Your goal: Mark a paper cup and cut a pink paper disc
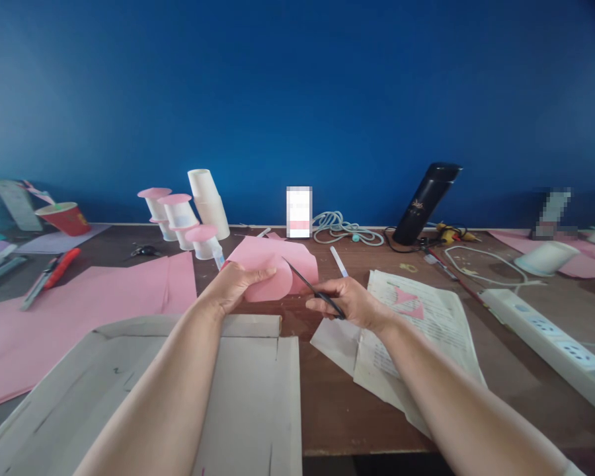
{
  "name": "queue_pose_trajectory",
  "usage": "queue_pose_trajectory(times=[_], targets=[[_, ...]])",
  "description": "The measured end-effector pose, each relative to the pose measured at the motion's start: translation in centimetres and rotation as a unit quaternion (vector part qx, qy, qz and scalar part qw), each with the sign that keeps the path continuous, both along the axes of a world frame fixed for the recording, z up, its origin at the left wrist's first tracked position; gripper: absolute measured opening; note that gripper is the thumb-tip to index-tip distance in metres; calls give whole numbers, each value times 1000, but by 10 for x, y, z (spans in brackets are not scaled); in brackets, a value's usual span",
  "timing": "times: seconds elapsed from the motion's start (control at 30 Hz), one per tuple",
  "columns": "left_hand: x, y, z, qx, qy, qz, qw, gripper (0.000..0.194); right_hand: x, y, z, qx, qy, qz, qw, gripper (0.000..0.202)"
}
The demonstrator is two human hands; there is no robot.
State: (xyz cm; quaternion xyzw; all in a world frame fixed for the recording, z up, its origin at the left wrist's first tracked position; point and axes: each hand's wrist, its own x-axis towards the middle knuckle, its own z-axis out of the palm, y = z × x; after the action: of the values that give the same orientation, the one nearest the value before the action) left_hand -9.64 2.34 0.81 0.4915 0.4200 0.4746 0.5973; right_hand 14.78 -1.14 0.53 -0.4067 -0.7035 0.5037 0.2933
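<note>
- In the head view, you have the pink paper (270,254) at the middle of the scene, raised above the brown table (337,423).
- Your left hand (238,284) is closed on the paper's near left part, thumb lying flat on top; the fingers underneath are mostly hidden.
- Your right hand (350,301) is partly curled around the handles of the black scissors (327,301), and their tip points far left onto the pink paper. You cannot tell from here how wide the blades stand.
- What looks done: the paper's near right edge is rounded, so part of a curved outline seems cut. Pink scraps (409,303) lie on the printed sheet (439,337) to your right, which suggests some trimming is finished.
- What looks left: the far part of the paper stays broad and joined to the rounded part, so the cut seems only partway round.
- Far left, the small white cups (181,215) already carry pink discs on top; just right of them, a stack of white cups (211,208) has none.
- At the left, large pink sheets (114,297) lie beyond the cardboard (260,403), with a red-handled cutter (54,274) on them, so uncut stock appears to remain.
</note>
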Motion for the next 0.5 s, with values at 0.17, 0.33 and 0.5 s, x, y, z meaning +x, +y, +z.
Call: queue_pose_trajectory(times=[0.17, 0.33, 0.5], targets=[[-1, -1, 0, 0, 25, -7, 1000, 42, 0, 1, -1, -11, 6, 4, 1000, 39], [-1, -2, 2, -12, 41, -47, 998, 43, 1, 1, -1, -23, 3, 15, 1000, 36], [-3, -2, 4, -25, 57, -65, 996, 47, 1, 1, 1, -17, -11, 25, 999, 33]])
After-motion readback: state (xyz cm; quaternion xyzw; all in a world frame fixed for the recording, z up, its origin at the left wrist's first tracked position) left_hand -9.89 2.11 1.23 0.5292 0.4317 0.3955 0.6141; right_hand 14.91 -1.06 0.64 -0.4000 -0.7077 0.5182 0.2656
